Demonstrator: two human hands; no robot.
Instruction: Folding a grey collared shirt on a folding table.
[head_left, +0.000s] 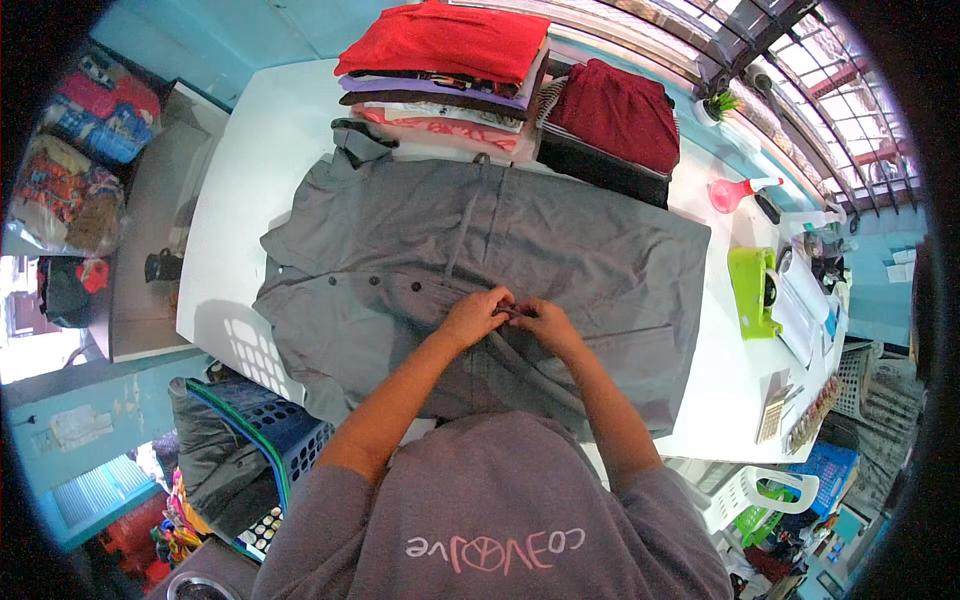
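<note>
A grey buttoned garment (600, 255) with a fabric tie belt lies spread over the white table (240, 165). Near its middle, my left hand (480, 315) pinches a piece of the dark grey belt or front edge. Close beside it on the right, my right hand (538, 324) pinches the same small piece, fingertips nearly touching. Dark buttons (374, 280) run along the front to the left of my hands. A loose strip of the belt hangs in a curve below my fingers. What exactly lies between the fingertips is too small to tell.
Folded clothes with a red piece (446, 45) on top stand at the back, beside a pile topped by maroon fabric (615, 112). On the right are a red spray bottle (727, 195), a green holder (750, 292) and a calculator (772, 416). A blue laundry basket (281, 420) stands at the lower left.
</note>
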